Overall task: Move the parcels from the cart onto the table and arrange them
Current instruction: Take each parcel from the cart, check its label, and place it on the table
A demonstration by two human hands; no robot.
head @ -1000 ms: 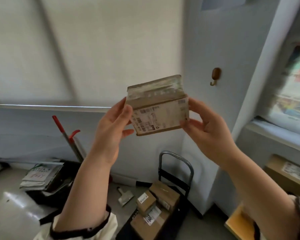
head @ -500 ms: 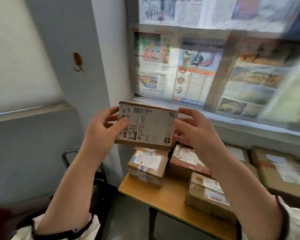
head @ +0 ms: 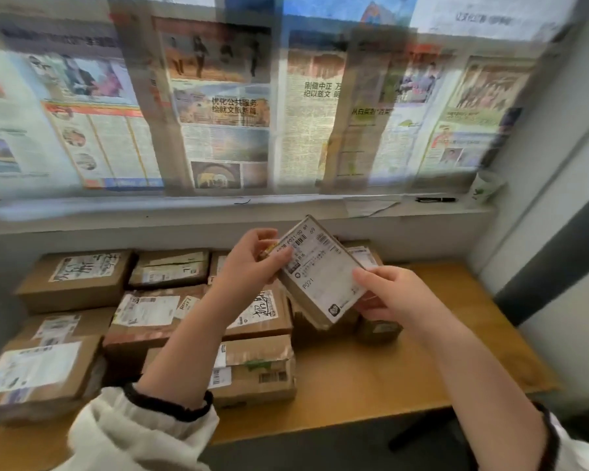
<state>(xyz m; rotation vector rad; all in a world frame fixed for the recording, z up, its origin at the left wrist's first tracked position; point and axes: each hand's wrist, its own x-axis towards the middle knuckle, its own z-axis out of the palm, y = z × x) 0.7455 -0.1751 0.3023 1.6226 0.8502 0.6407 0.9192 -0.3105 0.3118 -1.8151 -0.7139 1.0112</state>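
Since half a second earlier, the view has swung right from the wall corner to face the table [head: 371,368] squarely. The held parcel [head: 320,277] has also turned from level to slanting, one corner now uppermost.

At the near-left corner lies a large parcel [head: 38,368], cut off by the frame edge, its label smeared by blur. Behind it, at the back-left corner, sits a scrawled parcel [head: 75,277] whose label bears handwriting too blurred to read. A flat parcel [head: 169,268] lies just beside it along the back edge, and a taped parcel [head: 150,317] lies in front of that. A front parcel [head: 255,368] near the middle of the front edge is partly hidden by the left forearm and its white sleeve [head: 143,433].

The left hand [head: 252,263] pinches the held parcel's upper-left edge, thumb on the label face and fingers behind. The held parcel hangs over the stack at the back middle of the table, label toward the camera. Whether its lower corner touches anything beneath cannot be told. The right hand [head: 395,294] grips the lower-right edge, thumb on the label and fingers curled underneath. A small parcel [head: 378,331] below that hand is mostly hidden.

Bare wood runs to the table's right edge. Above it, the windowsill [head: 184,209] carries a pen [head: 436,199] and a blurred cup [head: 487,188] at its right end. Newspapers [head: 218,107] cover the window, their small print illegible.
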